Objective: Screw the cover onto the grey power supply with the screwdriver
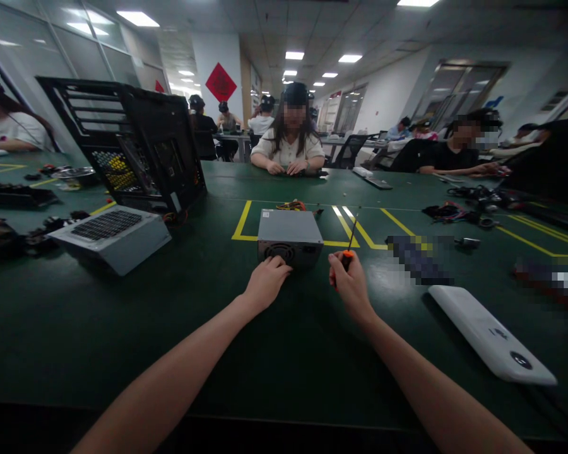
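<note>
In the middle of the green table sits a grey metal power supply unit [291, 226], its fan grille and socket side facing me. My left hand [269, 280] is at the lower front of this unit, bent fingers against the fan side; the fingertips are partly hidden. Just right of the unit and apart from it, my right hand [350, 277] is closed around a screwdriver [353, 233] with an orange and black handle. Its thin shaft points upward. Behind the unit lies a bundle of coloured cables [293, 205].
To the left are a second power supply unit [116, 233] and an upright black computer case [137, 145]. A white oblong device [490, 331] lies at right, with cables [473, 198] farther back. Yellow tape [240, 221] marks the table. Across it sits a person [288, 142].
</note>
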A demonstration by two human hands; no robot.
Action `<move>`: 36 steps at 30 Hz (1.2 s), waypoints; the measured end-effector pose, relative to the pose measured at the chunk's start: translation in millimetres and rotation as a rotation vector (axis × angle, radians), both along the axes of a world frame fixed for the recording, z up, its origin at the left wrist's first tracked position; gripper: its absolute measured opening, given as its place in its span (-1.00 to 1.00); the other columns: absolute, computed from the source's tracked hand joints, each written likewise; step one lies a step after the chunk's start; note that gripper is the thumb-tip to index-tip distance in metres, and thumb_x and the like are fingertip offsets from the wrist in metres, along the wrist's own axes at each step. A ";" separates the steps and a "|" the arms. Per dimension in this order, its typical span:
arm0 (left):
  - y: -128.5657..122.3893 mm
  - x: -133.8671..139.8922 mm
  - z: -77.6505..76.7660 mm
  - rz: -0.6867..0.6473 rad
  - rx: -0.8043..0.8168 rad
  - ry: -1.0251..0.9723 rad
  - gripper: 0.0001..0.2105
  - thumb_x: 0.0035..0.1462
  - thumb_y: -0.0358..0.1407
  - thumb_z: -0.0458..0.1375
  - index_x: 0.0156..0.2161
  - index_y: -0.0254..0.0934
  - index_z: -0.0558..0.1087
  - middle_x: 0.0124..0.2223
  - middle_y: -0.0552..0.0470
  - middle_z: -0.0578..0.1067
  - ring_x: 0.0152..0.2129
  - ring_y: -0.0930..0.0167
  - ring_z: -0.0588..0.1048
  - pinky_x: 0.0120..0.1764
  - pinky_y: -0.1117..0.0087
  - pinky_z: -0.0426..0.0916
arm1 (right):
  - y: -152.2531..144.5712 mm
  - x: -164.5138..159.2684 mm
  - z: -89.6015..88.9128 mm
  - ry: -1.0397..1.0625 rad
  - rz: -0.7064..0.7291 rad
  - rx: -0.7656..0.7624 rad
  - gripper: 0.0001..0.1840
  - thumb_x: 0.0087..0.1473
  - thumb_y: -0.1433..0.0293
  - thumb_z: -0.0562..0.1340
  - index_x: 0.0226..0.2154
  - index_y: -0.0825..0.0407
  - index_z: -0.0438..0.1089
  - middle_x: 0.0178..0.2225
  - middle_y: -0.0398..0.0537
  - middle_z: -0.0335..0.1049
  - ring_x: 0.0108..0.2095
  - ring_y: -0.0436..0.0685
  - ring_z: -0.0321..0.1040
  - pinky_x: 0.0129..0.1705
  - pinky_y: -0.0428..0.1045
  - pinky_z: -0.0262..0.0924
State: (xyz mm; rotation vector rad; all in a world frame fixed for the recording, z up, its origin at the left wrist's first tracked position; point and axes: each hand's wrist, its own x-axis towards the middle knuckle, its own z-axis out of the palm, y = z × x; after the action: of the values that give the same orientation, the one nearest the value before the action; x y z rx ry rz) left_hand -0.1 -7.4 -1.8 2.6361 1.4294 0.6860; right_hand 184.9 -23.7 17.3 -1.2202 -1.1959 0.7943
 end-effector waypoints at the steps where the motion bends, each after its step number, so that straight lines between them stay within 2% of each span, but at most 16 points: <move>1: 1.7 0.8 -1.6 0.015 -0.010 0.011 -0.78 0.15 -0.39 -0.04 -0.17 -0.25 0.43 -0.18 -0.01 0.38 -0.24 0.39 0.34 -0.21 0.38 0.27 | -1.1 -1.6 -0.8 -0.012 0.015 -0.002 -0.75 -0.01 0.19 0.14 -0.46 -0.02 0.09 -0.66 -0.34 0.06 -0.69 -0.08 0.07 -0.67 -0.14 0.00; 6: 3.3 1.1 -4.5 0.060 -0.049 0.003 -0.81 0.13 -0.37 0.00 -0.24 -0.23 0.46 -0.19 -0.03 0.40 -0.21 0.34 0.34 -0.22 0.36 0.26 | -5.8 -8.3 -0.7 -0.063 0.070 -0.011 -0.77 0.00 0.21 0.14 -0.43 -0.01 0.10 -0.64 -0.32 0.08 -0.66 -0.07 0.07 -0.62 -0.13 0.02; 9: 2.6 0.9 -0.3 0.076 -0.103 -0.189 -0.87 0.09 -0.39 0.05 -0.32 -0.26 0.46 -0.22 -0.03 0.41 -0.24 0.34 0.36 -0.24 0.36 0.24 | -14.8 -11.4 6.4 -0.080 0.113 -0.020 -0.82 0.05 0.23 0.08 -0.38 0.00 0.11 -0.61 -0.30 0.11 -0.63 -0.06 0.10 -0.59 -0.12 0.04; 11: 3.1 0.5 9.8 0.135 -0.234 -0.505 -0.92 0.04 -0.38 0.11 -0.38 -0.28 0.45 -0.31 0.00 0.43 -0.36 0.40 0.38 -0.30 0.41 0.25 | -25.9 -14.7 12.7 -0.091 0.161 -0.031 -0.84 0.10 0.26 0.00 -0.35 0.00 0.12 -0.59 -0.28 0.14 -0.60 -0.04 0.14 -0.55 -0.11 0.07; 14: 2.2 0.5 36.2 0.244 -0.616 -1.242 -0.94 0.02 -0.37 0.14 -0.41 -0.33 0.44 -0.50 0.08 0.38 -0.57 0.53 0.35 -0.48 0.52 0.22 | -47.5 -23.9 18.5 -0.147 0.300 -0.070 -0.81 0.14 0.25 -0.04 -0.30 0.01 0.14 -0.54 -0.23 0.19 -0.56 -0.04 0.18 -0.51 -0.09 0.10; 16: -1.6 2.1 54.2 0.203 -0.839 -1.697 -0.95 0.02 -0.41 0.14 -0.42 -0.36 0.43 -0.50 0.10 0.39 -0.59 0.60 0.35 -0.50 0.57 0.22 | -61.0 -32.3 18.0 -0.171 0.429 -0.091 -0.79 0.14 0.23 -0.03 -0.26 0.01 0.15 -0.48 -0.19 0.23 -0.52 -0.04 0.21 -0.46 -0.09 0.13; 18: -7.9 5.1 65.5 0.155 -0.943 -1.926 -0.95 0.03 -0.44 0.14 -0.41 -0.38 0.43 -0.51 0.10 0.40 -0.60 0.62 0.37 -0.51 0.59 0.24 | -70.4 -40.5 14.8 -0.178 0.546 -0.132 -0.77 0.15 0.21 -0.04 -0.28 0.02 0.14 -0.46 -0.18 0.25 -0.52 -0.04 0.24 -0.47 -0.09 0.14; 20: -14.8 8.3 67.8 0.128 -1.014 -2.013 -0.93 0.06 -0.44 0.12 -0.41 -0.39 0.43 -0.51 0.10 0.40 -0.60 0.61 0.38 -0.52 0.59 0.26 | -74.3 -46.8 10.9 -0.207 0.629 -0.185 -0.74 0.15 0.18 -0.05 -0.35 0.03 0.13 -0.49 -0.18 0.24 -0.56 -0.06 0.23 -0.52 -0.11 0.11; 22: -20.2 10.2 63.3 0.103 -1.052 -2.028 -0.92 0.07 -0.44 0.11 -0.40 -0.39 0.44 -0.50 0.09 0.42 -0.59 0.59 0.40 -0.51 0.57 0.28 | -73.9 -50.4 8.1 -0.234 0.653 -0.214 -0.72 0.15 0.17 -0.06 -0.40 0.03 0.11 -0.52 -0.20 0.21 -0.61 -0.08 0.20 -0.58 -0.12 0.08; 28: -24.9 5.7 47.8 0.038 -1.080 -2.033 -0.92 0.08 -0.44 0.10 -0.38 -0.37 0.44 -0.47 0.08 0.45 -0.55 0.58 0.43 -0.47 0.56 0.31 | -70.4 -53.3 7.5 -0.237 0.608 -0.246 -0.70 0.13 0.14 -0.06 -0.41 0.02 0.08 -0.54 -0.23 0.19 -0.64 -0.10 0.16 -0.62 -0.14 0.07; 36: -24.1 2.3 45.0 -0.019 -1.052 -2.102 -0.92 0.08 -0.44 0.10 -0.37 -0.38 0.44 -0.46 0.07 0.46 -0.54 0.58 0.45 -0.45 0.58 0.33 | -70.5 -54.0 4.5 -0.241 0.598 -0.249 -0.70 0.14 0.14 -0.06 -0.41 0.03 0.09 -0.53 -0.22 0.20 -0.62 -0.09 0.19 -0.61 -0.14 0.09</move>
State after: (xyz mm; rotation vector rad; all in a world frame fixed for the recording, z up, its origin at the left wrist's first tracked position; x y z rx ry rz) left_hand 2.2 -31.5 43.2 0.2972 0.5192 1.3116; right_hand 130.9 -94.2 21.8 -1.1894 -1.7391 1.2925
